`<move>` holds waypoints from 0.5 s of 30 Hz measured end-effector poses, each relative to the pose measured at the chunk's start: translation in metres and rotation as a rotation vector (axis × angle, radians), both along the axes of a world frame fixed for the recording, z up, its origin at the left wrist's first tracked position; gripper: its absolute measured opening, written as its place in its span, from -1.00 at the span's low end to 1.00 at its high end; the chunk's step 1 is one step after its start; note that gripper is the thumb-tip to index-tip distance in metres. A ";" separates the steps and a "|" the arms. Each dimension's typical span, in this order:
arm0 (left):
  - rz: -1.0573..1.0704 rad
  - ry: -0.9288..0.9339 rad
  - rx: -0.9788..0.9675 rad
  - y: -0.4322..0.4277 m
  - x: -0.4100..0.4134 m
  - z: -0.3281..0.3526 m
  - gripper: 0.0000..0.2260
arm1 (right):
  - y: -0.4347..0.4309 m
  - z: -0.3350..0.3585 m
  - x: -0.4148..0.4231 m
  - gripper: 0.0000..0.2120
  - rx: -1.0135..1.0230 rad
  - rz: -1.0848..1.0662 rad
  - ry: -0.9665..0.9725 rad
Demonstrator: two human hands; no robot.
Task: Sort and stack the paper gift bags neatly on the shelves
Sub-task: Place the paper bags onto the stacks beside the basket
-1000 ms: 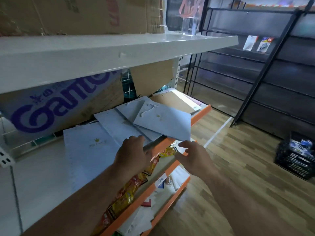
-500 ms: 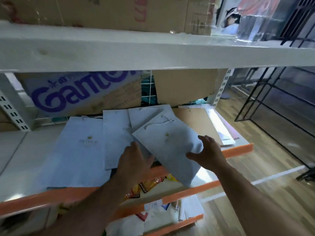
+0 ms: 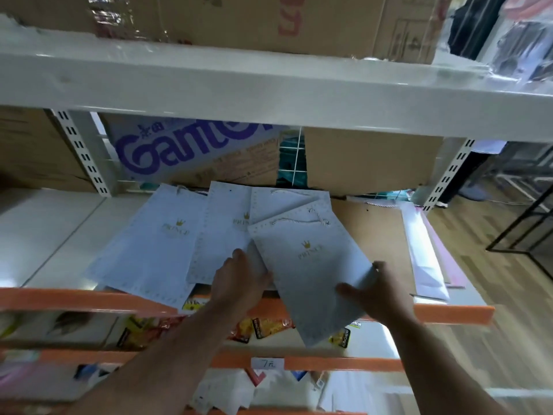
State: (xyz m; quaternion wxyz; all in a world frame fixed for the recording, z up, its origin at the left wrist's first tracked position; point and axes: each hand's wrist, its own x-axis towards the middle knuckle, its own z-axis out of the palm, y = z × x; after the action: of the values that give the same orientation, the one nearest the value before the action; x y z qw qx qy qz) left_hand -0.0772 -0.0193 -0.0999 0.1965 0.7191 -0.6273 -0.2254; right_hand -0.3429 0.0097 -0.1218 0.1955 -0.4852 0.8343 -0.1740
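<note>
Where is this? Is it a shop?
Probably a small shop, or its stockroom: orange-edged shelves, a handwritten price tag on one rail, snack packets, and flat paper gift bags laid out.

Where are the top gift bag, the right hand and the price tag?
top gift bag [image 3: 311,277]: head view, middle of its front face, below the crown print.
right hand [image 3: 378,296]: head view, back of the hand.
price tag [image 3: 267,363]: head view, its handwritten middle.
</note>
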 end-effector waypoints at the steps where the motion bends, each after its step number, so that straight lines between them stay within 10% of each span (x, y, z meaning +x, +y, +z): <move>1: 0.011 0.002 0.005 0.000 -0.001 -0.001 -0.54 | -0.001 -0.001 -0.002 -0.14 -0.028 -0.018 -0.040; 15: 0.111 0.129 0.157 -0.008 -0.002 -0.005 -0.68 | -0.012 -0.010 -0.019 -0.49 -0.107 -0.144 -0.162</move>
State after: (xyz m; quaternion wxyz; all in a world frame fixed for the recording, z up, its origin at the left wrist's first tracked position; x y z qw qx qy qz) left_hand -0.0791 -0.0275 -0.1053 0.1919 0.7499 -0.5529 -0.3084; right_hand -0.3620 -0.0026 -0.1321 0.2232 -0.4182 0.8379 -0.2704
